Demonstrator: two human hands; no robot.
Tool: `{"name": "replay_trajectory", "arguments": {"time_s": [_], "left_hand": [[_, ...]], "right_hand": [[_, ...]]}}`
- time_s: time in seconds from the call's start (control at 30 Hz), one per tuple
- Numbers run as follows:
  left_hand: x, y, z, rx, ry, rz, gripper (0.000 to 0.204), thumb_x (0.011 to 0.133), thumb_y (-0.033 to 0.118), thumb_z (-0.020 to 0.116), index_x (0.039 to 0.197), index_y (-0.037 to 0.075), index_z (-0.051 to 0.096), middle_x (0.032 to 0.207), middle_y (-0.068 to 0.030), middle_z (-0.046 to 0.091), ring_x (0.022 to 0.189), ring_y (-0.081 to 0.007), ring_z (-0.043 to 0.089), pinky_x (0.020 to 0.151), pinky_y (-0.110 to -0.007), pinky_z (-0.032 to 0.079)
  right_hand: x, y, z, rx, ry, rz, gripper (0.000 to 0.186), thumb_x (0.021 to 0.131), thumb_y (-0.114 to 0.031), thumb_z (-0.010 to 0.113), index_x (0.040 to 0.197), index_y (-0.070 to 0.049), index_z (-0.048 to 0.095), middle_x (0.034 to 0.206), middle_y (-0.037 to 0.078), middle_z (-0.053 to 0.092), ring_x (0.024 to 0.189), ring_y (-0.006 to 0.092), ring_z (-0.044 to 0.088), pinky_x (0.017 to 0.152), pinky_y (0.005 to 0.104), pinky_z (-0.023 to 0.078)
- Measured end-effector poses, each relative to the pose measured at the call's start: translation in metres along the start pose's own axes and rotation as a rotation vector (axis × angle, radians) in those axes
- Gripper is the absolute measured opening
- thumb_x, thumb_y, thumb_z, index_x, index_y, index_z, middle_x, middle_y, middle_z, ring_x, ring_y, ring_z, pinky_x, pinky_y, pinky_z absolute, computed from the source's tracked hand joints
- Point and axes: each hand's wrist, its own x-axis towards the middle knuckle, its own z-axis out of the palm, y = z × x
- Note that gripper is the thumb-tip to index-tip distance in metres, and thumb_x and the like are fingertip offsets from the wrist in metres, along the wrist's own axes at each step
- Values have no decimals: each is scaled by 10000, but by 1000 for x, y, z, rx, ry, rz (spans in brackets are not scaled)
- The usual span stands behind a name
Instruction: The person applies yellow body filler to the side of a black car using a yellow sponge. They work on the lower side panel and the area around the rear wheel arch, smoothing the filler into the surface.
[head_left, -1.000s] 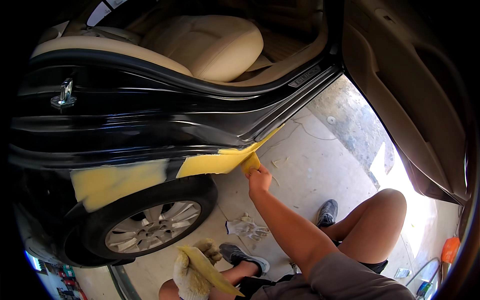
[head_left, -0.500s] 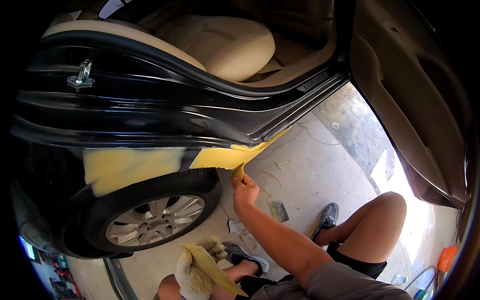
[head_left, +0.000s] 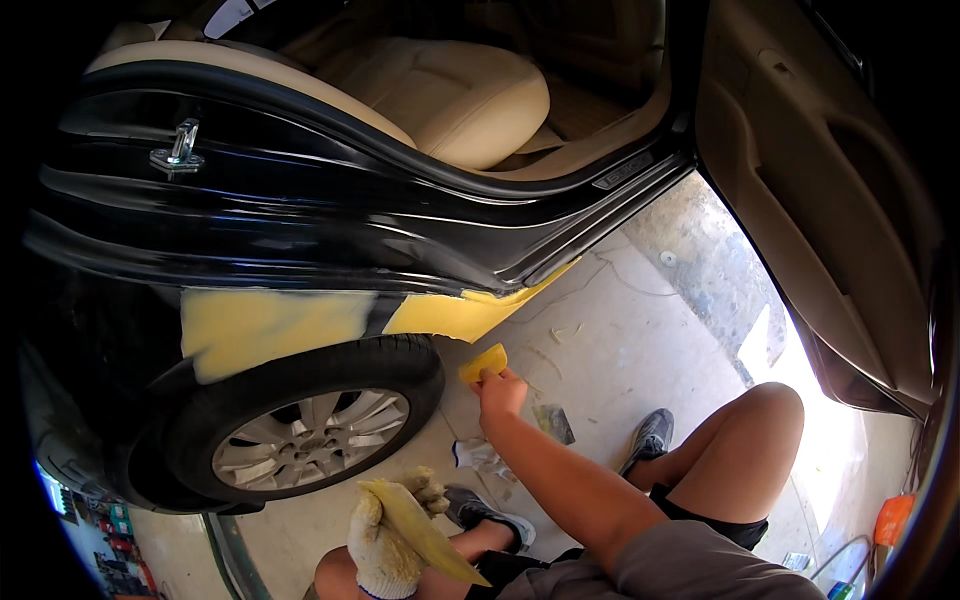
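My right hand (head_left: 501,393), bare, pinches a small yellow putty spreader (head_left: 485,363) just below the car's wheel arch edge, apart from the panel. Above it, yellow body filler (head_left: 450,315) covers the lower rear corner of the door opening. A second filler patch (head_left: 265,330) with greyish feathered edges lies over the rear wheel. Low in the picture my left hand (head_left: 380,545), in a stained white work glove, holds a long yellowish putty board (head_left: 420,530) slanting down to the right. The glove's fingers wrap around the board's upper part.
A rear tire and silver wheel (head_left: 315,440) stand left of my arm. The open door (head_left: 820,210) hangs at right. On the concrete lie a dark sandpaper sheet (head_left: 554,424), a white glove or rag (head_left: 482,457) and putty scraps. Something orange (head_left: 893,519) stands far right.
My right hand has drawn slightly down and away from the filler, turning the spreader flatter so more of its face shows. My left hand stays nearly still with the board.
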Motion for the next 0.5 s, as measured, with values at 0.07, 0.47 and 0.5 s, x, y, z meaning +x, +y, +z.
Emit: {"name": "replay_trajectory", "arguments": {"time_s": [0.07,0.47,0.5], "left_hand": [[-5,4,9,129,61,-18,697,1001,498,531,1273,-140,597,1142,-235,706,1003,-348,705,909,-457,584],[-1,-7,-10,28,23,-23,710,994,517,526,1309,-117,580,1207,-223,687,1034,-357,687,957,-478,552],[1,-7,-10,34,14,-25,715,992,523,526,1309,-116,581,1205,-222,687,1032,-355,687,955,-476,552]], "right_hand": [[8,-8,5,115,-6,87,155,906,-9,627,994,74,724,910,117,709,792,201,697,647,286,584],[-57,-38,10,53,-242,90,132,901,4,628,975,68,715,948,110,709,811,186,692,697,292,600],[-56,-30,0,35,-230,115,139,903,-1,630,993,65,713,959,110,711,811,189,694,696,294,600]]}}
